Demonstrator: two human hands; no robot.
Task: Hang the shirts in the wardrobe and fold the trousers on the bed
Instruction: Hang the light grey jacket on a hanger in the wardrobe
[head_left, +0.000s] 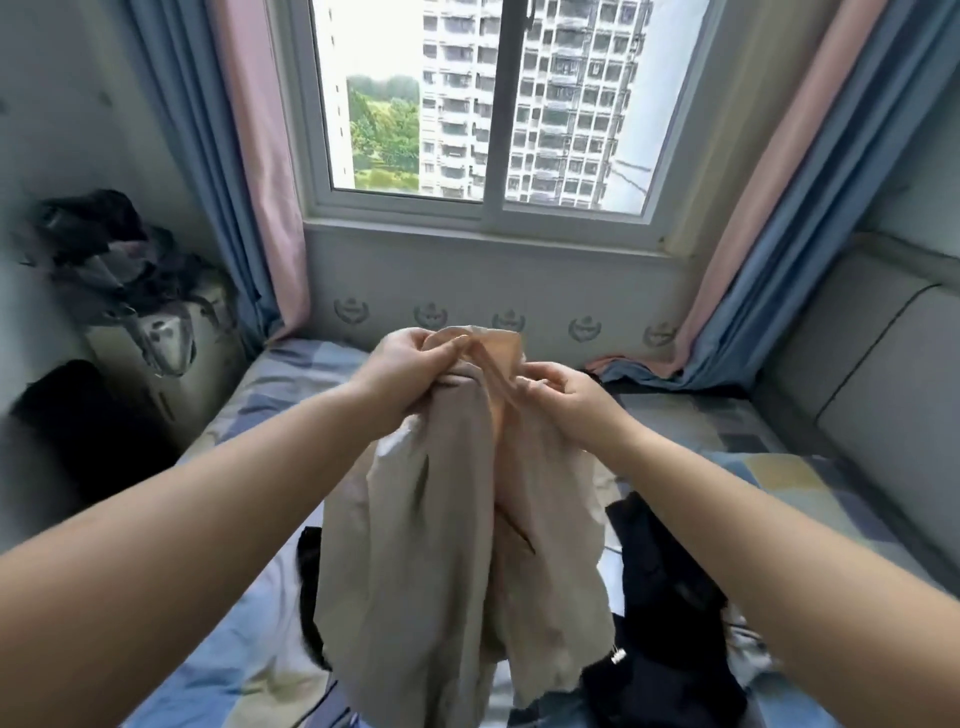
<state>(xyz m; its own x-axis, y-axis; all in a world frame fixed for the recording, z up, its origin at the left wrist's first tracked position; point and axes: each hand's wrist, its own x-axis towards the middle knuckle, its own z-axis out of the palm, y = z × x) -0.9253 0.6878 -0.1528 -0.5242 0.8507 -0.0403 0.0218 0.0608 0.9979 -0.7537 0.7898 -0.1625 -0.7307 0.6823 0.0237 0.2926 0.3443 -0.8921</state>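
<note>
A beige garment (415, 561) hangs in the air in front of me, above the bed (249, 639). My left hand (410, 369) grips its bunched top edge from the left. My right hand (566, 400) pinches the same top edge from the right. The cloth falls in two long folds below my hands; whether it is a shirt or trousers cannot be told. Dark clothes (670, 597) lie on the bed below and to the right of it, and another dark piece (309, 587) shows behind its left side.
The bed has a blue, white and yellow patterned sheet. A window (493, 104) with blue and pink curtains (228, 171) is straight ahead. A pile of dark clothes (104, 244) sits on a pale suitcase at the left. A grey padded headboard (883, 389) stands at the right.
</note>
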